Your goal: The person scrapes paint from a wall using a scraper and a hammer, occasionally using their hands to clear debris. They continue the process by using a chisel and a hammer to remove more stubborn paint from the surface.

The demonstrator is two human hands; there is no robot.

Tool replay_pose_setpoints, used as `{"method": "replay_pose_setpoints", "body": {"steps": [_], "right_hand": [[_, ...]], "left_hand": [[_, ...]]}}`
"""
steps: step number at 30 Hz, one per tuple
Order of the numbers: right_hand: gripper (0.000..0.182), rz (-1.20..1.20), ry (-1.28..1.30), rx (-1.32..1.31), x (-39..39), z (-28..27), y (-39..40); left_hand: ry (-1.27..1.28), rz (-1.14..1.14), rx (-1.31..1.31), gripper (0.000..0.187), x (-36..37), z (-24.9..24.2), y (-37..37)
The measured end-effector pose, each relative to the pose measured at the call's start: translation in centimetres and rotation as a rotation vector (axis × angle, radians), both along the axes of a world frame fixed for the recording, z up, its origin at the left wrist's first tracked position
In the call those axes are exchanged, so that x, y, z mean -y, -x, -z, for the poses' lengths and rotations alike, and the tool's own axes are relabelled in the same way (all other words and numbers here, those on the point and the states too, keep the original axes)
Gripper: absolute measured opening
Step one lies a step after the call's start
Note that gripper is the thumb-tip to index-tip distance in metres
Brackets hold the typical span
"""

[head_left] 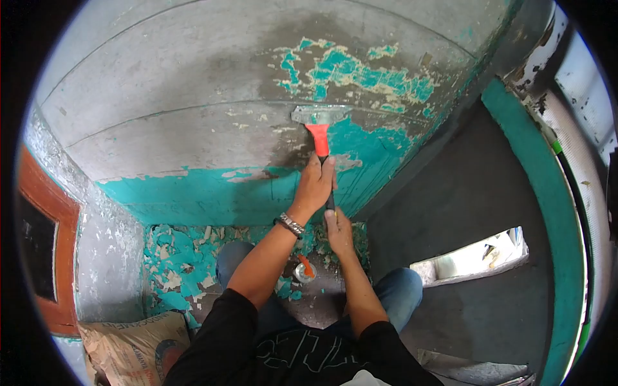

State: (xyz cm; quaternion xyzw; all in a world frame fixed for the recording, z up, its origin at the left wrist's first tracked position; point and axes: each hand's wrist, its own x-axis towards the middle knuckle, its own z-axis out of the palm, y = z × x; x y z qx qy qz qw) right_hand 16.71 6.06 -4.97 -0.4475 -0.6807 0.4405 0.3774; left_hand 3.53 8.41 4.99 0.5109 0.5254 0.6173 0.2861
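A long-handled scraper (318, 137) with a wide metal blade, a red neck and a black handle is held up against the wall (174, 135). My left hand (315, 183), with a chain bracelet at the wrist, wraps round the handle just below the red neck. Lower down, my right hand (338, 233) is closed round the handle's end. The blade lies on the wall at the edge of the teal paint (370, 145). Bare grey plaster shows to its left, and a ragged teal patch (360, 76) remains above it.
Flakes of teal paint (170, 264) litter the floor along the wall. Between my knees stands a small round container (304, 273) with something orange on it. A paper sack (138, 344) sits at lower left, near a brown wooden frame (64, 251). A dark wall (450, 186) with an opening borders the right.
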Motion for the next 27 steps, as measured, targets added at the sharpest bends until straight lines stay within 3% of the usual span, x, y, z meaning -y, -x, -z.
{"method": "replay_pose_setpoints", "body": {"steps": [3,7,9,11,14,17,21,24,27], "right_hand": [[0.043,-0.053,-0.049,-0.079,0.4,1.1,0.9],[0.038,-0.056,0.256,-0.326,4.9,3.6,1.5],[0.036,-0.038,0.348,-0.396,6.1,4.4,1.6],[0.037,0.057,0.191,-0.292,5.9,6.6,1.2],[0.039,0.062,0.230,-0.178,5.4,7.3,-0.1],[0.040,0.102,0.159,-0.113,5.5,7.5,-0.1],[0.040,0.120,0.109,-0.134,4.9,8.1,-0.1],[0.042,0.078,0.212,-0.015,4.4,9.2,-0.1],[0.040,0.131,-0.001,-0.140,4.1,9.6,1.0]], "left_hand": [[-0.065,0.036,0.074,0.029,1.0,0.0,0.4],[0.166,0.156,-0.051,0.033,2.7,3.4,-0.9],[0.280,0.081,-0.311,0.038,3.5,6.0,-1.9],[0.276,0.116,-0.224,0.040,3.4,8.7,-2.0],[0.385,0.232,-0.151,0.044,2.6,12.3,-2.0],[0.315,0.173,-0.225,0.048,2.3,13.4,-2.2],[0.431,0.246,-0.164,0.052,2.5,10.9,-2.0],[0.460,0.231,-0.205,0.055,2.1,11.5,-2.1],[0.416,0.160,-0.312,0.060,1.6,13.3,-1.7]]}}
